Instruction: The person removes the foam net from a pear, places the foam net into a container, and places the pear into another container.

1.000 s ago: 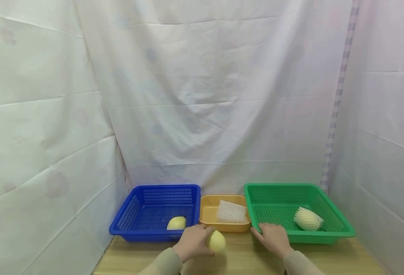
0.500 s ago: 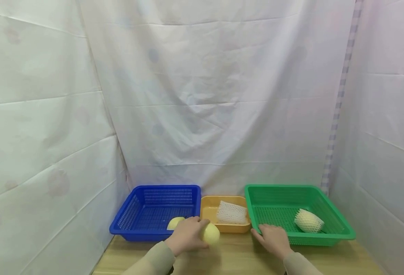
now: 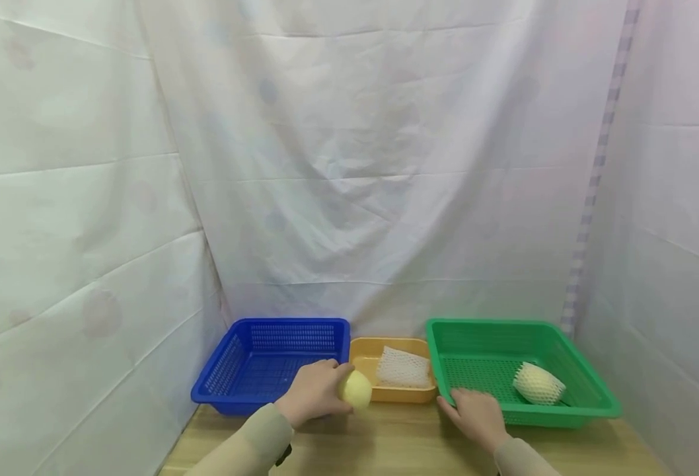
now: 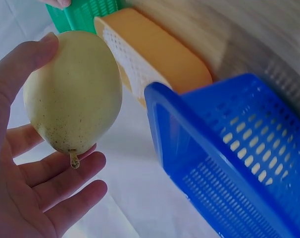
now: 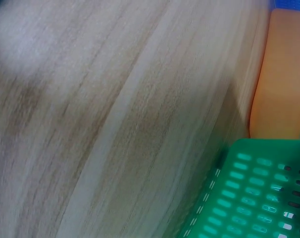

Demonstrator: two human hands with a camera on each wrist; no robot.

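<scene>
My left hand [image 3: 314, 393] holds a pale yellow pear [image 3: 357, 390] between thumb and fingers, above the tabletop by the front right corner of the blue basket [image 3: 290, 321]. In the left wrist view the pear's stem [image 4: 75, 159] points down, with dark specks around it. Several of the fingers are spread behind the fruit. My right hand [image 3: 477, 416] rests at the front left corner of the green basket [image 3: 492, 322], its fingers over the rim. Inside that basket lies a pear in a white foam net [image 3: 538, 385]. The right wrist view shows no hand.
Between the two baskets stands a shallow orange tray [image 3: 405, 396] with white foam netting [image 3: 403, 368] in it. All stand on a wood-grain table [image 3: 385, 449]. White cloth [image 3: 349, 165] hangs behind and at both sides.
My left hand has carried the pear left and forward toward the blue basket. It now covers the pear seen in that basket earlier. The right hand stays at the green rim.
</scene>
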